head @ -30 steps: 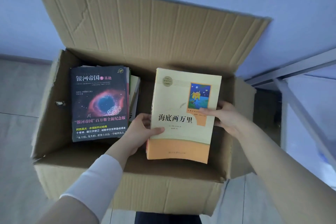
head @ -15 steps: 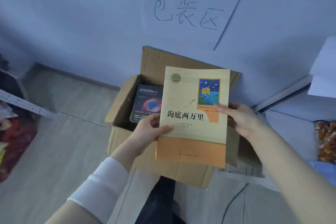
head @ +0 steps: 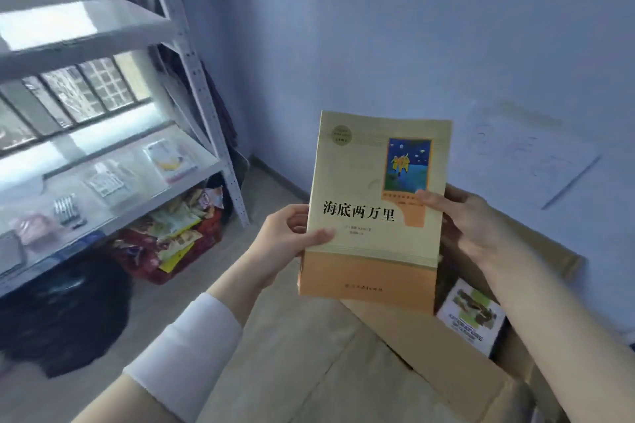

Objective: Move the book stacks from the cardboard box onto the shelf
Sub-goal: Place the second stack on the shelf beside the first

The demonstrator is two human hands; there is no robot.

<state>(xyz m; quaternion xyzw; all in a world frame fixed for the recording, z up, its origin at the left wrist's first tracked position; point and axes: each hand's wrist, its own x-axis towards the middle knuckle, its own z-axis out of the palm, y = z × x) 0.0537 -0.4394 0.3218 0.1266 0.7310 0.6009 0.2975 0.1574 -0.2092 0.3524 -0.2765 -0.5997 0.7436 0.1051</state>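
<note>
The stack of paperbacks (head: 374, 206) is in the air between both hands, lifted clear of the cardboard box (head: 446, 374) and hanging above its left flap; the top cover is cream over an orange band, and stepped page edges at its lower corners suggest several copies beneath it. The left hand (head: 285, 237) grips the left edge, thumb flat across the cover and fingers tucked under; the right hand (head: 470, 223) grips the right edge the same way, thumb beside the blue picture panel, fingers curled behind. Another book with a white and green cover (head: 470, 319) lies in the box by its right side.

The metal shelf unit stands well apart to the left; its middle board (head: 201, 156) already carries a flat packet (head: 170, 160) near its right front corner and a bundle of pens (head: 67, 209) towards the front edge.

The step in hand looks to be the carry across. To do it well, I would press inward with both palms so the lower copies cannot slide out (they seem slightly fanned already); hold the stack level; aim for bare board behind the packet; land the back edge first, then draw the fingers out from under.
</note>
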